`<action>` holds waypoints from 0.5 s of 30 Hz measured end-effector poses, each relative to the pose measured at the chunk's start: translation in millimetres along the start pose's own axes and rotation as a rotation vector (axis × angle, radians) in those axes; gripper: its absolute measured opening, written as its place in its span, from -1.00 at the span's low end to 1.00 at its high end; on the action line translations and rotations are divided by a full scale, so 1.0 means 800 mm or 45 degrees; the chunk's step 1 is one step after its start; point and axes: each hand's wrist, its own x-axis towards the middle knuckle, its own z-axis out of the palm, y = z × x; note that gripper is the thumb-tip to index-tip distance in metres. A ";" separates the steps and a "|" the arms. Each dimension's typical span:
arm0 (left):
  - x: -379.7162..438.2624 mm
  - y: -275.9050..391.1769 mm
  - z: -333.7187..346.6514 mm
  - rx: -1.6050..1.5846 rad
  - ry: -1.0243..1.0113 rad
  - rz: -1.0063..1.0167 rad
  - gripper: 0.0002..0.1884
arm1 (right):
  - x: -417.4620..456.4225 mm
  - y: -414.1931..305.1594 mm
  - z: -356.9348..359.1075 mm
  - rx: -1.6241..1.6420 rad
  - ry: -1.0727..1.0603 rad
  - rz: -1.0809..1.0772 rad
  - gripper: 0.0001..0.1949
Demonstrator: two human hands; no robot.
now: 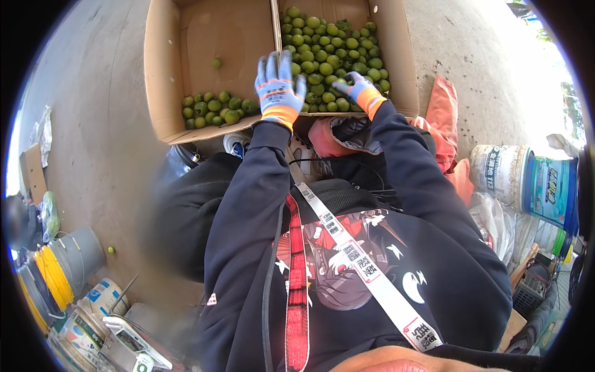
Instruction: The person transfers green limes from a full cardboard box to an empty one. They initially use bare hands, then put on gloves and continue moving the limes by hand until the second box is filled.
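My left hand (279, 93), in a blue work glove with an orange cuff, lies over the cardboard divider (275, 28) between two box sections. Its fingers are outstretched and its thumb stands apart. Small round green fruits (326, 69) cover the floor of the right section. Among them reaches my right hand (365, 95), gloved alike, with thumb and index finger pointing left at the fruits. Whether it grips one is unclear. In the left section, a smaller cluster of green fruits (214, 105) rests along the near edge, and a single fruit (216, 63) lies farther back.
The cardboard box (162, 69) stands on the concrete floor (116, 139) before my knees. White and blue buckets (499, 172) are at right. At left are grey and yellow buckets (79, 260), a stray fruit (111, 250) and a device resembling a scale (135, 339).
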 end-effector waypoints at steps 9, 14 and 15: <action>0.018 0.036 -0.025 -0.502 -0.163 0.095 -0.29 | -0.029 -0.077 -0.045 1.319 -0.534 -0.532 -0.62; 0.023 -0.022 -0.022 -0.003 0.097 -0.357 -0.20 | 0.023 -0.016 -0.059 0.837 -0.079 -0.355 -0.57; 0.021 -0.020 -0.027 0.267 0.045 -0.487 -0.15 | 0.040 0.014 -0.052 0.582 0.105 -0.311 -0.53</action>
